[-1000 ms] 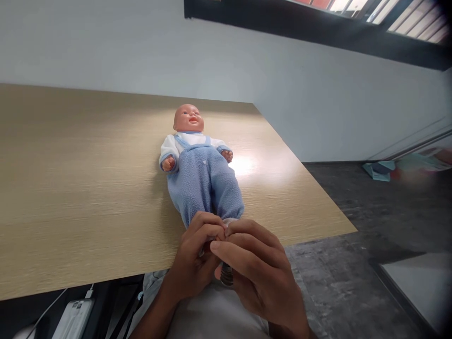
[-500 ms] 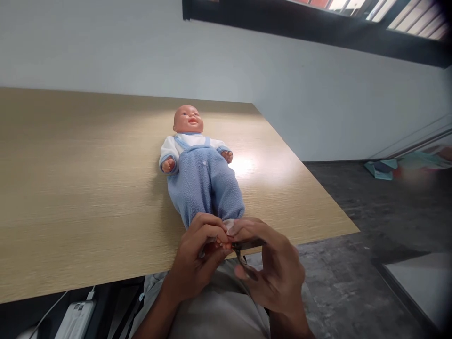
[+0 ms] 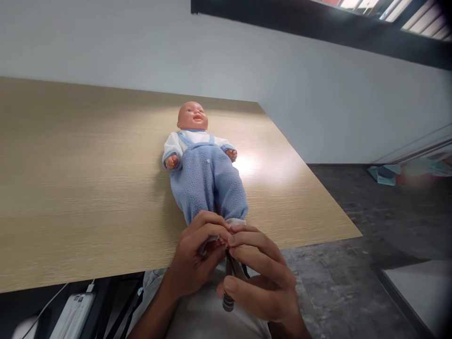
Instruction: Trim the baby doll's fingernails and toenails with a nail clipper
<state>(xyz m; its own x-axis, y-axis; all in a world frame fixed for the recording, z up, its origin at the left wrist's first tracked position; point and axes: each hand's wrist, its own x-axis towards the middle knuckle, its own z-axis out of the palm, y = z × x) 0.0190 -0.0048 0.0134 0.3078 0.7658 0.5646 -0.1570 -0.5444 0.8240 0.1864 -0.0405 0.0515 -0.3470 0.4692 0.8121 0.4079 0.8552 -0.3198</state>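
A baby doll in a white top and blue fleece dungarees lies on its back on the table, feet toward me. My left hand is closed around one of the doll's feet, its pinkish-orange toes showing between thumb and fingers. In my right hand is a dark metal nail clipper, its head up against the toes and its lever end pointing down toward me. My right fingertips touch the foot as well and partly hide the clipper. A white sock cuff shows on the doll's other leg.
The light wood table has its front edge just under my hands and its right edge beyond the doll. A white power bank with a cable lies below at the left. Blue items lie on the dark floor.
My right hand has turned the nail clipper from pointing rightward to pointing down toward me, and its fingers have moved over the toes. My left hand keeps hold of the foot.
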